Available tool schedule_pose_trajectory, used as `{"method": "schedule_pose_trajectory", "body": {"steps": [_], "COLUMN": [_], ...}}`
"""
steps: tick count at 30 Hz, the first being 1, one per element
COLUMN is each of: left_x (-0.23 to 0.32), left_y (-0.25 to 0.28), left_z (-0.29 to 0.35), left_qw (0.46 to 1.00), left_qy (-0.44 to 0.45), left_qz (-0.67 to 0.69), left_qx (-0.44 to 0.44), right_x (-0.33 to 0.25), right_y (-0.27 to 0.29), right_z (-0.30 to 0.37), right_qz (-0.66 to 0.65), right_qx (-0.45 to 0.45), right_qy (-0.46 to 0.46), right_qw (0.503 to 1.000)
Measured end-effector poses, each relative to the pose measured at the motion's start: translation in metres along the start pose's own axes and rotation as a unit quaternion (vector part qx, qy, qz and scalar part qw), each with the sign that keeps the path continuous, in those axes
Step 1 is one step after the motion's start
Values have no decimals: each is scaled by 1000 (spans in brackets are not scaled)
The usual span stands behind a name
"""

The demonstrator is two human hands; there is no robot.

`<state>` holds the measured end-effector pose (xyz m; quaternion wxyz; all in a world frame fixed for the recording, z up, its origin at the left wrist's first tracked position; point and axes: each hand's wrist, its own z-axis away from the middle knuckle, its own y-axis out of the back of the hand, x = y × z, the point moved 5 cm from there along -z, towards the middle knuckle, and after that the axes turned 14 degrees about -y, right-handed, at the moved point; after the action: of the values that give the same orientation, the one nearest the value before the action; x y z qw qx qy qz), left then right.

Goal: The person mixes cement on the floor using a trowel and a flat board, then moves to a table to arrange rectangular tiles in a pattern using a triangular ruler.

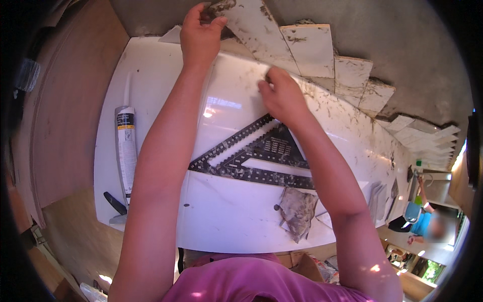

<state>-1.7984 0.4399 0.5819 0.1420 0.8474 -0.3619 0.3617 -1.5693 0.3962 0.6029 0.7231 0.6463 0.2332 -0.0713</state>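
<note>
At the top, my left hand (198, 40) has its curled fingers and thumb on the left end of a long white tile (256, 32) smeared with grey mortar. My right hand (286, 95) is closed, thumb against forefinger, over the back edge of the white glossy surface (229, 216); whatever it pinches, if anything, is hidden. Below that hand lies a black triangular speed square (226, 171) with white markings, dusty with mortar. A mortar-caked, crumpled rag-like piece (298, 214) rests nearer to me, beside my right forearm.
A caulk tube (126, 146) with a long nozzle lies at left, above a black-handled tool (115, 204). Stepped white tiles (352, 78) run along the grey wall. A brown panel (75, 100) stands at left. Another person (422, 221) is at far right.
</note>
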Motion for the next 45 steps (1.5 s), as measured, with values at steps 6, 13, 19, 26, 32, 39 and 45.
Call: {"method": "schedule_pose_trajectory", "body": {"steps": [6,13,19,26,32,39,45], "left_x": [33,2,-1,2,2,20,3], "left_y": [2,5,3,1,2,1,0], "left_z": [-31,-33,-33,-34,-34,-36,-36], "left_qw": [997,993,992,991,990,990,995], "left_qy": [-56,4,-5,-4,29,60,-17], "left_qz": [-16,-59,-44,-50,-53,42,1], "left_qx": [-48,-106,-116,-123,-128,-122,-99], "right_x": [-45,-61,-66,-66,-62,-56,-59], "right_y": [-28,-40,-45,-45,-42,-38,-29], "right_z": [-40,-51,-63,-62,-65,-67,-63], "right_qz": [70,102,110,126,122,129,129], "right_qx": [12,18,5,10,15,52,65], "right_qy": [56,94,66,72,65,69,76], "right_qw": [996,990,992,989,990,988,987]}}
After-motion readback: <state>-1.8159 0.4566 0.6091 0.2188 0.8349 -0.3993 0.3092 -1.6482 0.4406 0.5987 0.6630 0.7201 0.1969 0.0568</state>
